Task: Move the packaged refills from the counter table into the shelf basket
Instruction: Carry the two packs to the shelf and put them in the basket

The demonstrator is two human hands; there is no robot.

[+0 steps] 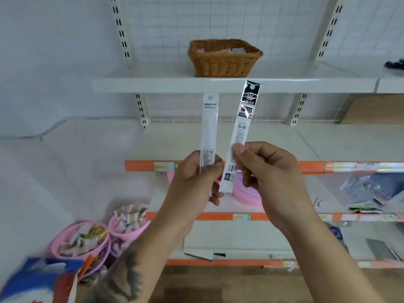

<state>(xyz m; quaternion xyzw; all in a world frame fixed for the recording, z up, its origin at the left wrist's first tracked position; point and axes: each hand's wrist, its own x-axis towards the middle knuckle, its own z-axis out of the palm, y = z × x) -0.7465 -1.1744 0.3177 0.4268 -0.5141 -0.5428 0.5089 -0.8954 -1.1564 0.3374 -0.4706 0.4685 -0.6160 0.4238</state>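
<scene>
Left hand point(196, 171) grips white refill pack point(209, 127) upright; right hand point(262, 165) pinches black-topped refill pack point(242, 127), both below basket point(225, 59).

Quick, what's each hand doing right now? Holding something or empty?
Left hand: grips a plain white refill pack, held upright.
Right hand: pinches a black-topped refill pack, tilted slightly.

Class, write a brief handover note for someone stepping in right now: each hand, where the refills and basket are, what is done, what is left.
Left hand grips the white refill pack, held upright.
Right hand pinches the black-topped refill pack, tilted right.
The wicker basket sits on the upper shelf, above both packs, with some packets already inside.
Left: lift both packs up and drop them in the basket.
</scene>
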